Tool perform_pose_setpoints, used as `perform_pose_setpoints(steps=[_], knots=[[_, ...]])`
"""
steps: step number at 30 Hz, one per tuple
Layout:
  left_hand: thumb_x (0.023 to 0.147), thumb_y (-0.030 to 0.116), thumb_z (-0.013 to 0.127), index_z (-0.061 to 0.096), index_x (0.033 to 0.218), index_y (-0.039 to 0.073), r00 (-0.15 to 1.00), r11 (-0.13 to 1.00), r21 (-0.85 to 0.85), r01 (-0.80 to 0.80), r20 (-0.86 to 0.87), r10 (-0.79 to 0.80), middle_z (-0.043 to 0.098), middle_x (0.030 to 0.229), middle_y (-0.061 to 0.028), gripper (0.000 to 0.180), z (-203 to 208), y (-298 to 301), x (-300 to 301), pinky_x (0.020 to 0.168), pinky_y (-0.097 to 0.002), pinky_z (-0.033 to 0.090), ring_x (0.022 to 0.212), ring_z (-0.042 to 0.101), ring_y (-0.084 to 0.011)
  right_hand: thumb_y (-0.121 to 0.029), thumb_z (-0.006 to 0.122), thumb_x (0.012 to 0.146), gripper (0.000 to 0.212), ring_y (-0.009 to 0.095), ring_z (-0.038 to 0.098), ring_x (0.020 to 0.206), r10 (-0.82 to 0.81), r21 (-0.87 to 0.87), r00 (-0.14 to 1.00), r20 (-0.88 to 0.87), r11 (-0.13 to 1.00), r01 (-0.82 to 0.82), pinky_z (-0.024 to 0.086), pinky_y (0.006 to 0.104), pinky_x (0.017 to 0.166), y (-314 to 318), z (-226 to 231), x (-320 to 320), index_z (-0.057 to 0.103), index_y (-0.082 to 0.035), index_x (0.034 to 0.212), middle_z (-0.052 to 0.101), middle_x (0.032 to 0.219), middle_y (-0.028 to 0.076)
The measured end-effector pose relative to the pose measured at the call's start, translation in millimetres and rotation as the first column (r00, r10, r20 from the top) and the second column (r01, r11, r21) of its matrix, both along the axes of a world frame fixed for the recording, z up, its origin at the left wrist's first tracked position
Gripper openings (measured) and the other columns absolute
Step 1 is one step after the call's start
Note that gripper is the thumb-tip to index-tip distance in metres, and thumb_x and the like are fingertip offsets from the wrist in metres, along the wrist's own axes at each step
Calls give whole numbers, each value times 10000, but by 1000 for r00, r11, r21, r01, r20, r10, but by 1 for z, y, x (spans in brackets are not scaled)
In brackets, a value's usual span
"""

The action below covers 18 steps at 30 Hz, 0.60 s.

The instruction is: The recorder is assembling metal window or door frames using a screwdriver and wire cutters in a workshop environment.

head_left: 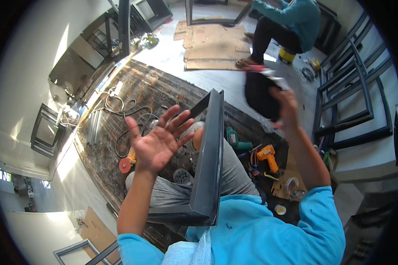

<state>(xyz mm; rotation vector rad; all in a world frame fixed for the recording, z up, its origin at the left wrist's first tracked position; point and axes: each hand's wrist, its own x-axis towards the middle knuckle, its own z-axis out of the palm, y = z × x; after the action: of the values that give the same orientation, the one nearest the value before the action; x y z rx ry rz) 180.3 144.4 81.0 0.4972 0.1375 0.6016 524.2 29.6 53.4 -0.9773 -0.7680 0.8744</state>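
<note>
My left hand (157,143) is raised with its palm showing and its fingers spread, holding nothing. It is beside a dark grey metal frame (206,163) that rests across my lap, one long bar running away from me and a corner near my waist. Up at the right, my right hand (286,108) grips the edge of a black, rounded, cap-like thing (262,95), blurred by motion. Its exact kind is unclear. A patch of red and white shows at its upper edge.
Right of my leg lie a green power tool (238,140) and an orange power tool (268,157). A red-disc grinder (125,164) and coiled cable (115,104) are at the left. Dark frames (344,88) lean on the right wall. A person (292,26) sits beyond flattened cardboard (214,44).
</note>
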Motion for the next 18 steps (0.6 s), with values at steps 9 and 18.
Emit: perform_pose_setpoints(steps=[9,18], knots=[[983,667,455,511,1350,-20,788,618,613,-492,13,615,572,1297,-204,781,-25,100,55,1003,-394,468,1192,580,-284,-495,595,873,923,367,249,1504,83,359,833,548,875,-323,123,447,1230,119,56,-209,248,24,1553,356,1547,250],[1019,625,427,570,1197,51,714,591,649,-478,-104,692,608,1191,-81,618,26,106,40,746,-300,494,975,617,-145,-328,433,974,589,278,320,1482,450,348,875,181,803,-485,190,386,1217,137,80,-180,428,-13,1472,480,1495,155]])
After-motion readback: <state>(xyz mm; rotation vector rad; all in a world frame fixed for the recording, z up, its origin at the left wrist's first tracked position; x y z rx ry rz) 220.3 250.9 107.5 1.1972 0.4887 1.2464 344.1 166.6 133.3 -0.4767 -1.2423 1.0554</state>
